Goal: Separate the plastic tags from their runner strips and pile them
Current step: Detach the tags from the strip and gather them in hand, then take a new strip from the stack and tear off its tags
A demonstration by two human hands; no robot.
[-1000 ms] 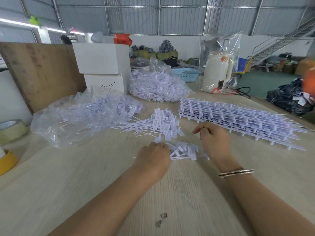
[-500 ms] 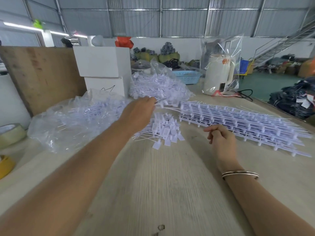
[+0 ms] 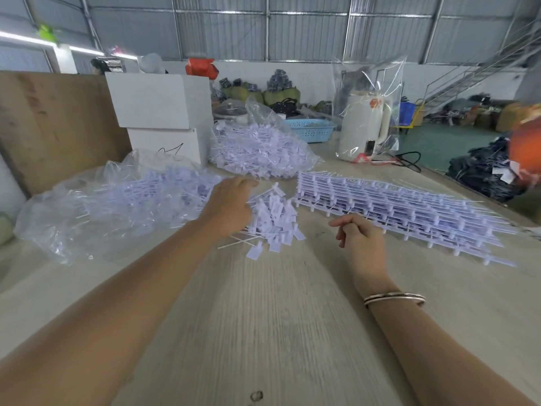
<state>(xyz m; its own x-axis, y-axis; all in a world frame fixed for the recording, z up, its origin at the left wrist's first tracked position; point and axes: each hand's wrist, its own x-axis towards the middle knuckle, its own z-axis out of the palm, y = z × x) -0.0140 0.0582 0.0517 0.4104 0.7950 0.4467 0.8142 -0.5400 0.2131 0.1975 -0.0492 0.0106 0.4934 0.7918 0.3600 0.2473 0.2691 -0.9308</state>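
A loose pile of white plastic tags [image 3: 273, 222] sits mid-table beside stacked runner strips [image 3: 395, 209]. The left hand [image 3: 231, 205] covers its edge, fingers hidden; the right hand [image 3: 361, 240] hangs loosely curled, empty.

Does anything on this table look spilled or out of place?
Nothing much. A few loose white plastic tags lie strayed just off the near edge of the small loose pile, under the left hand.
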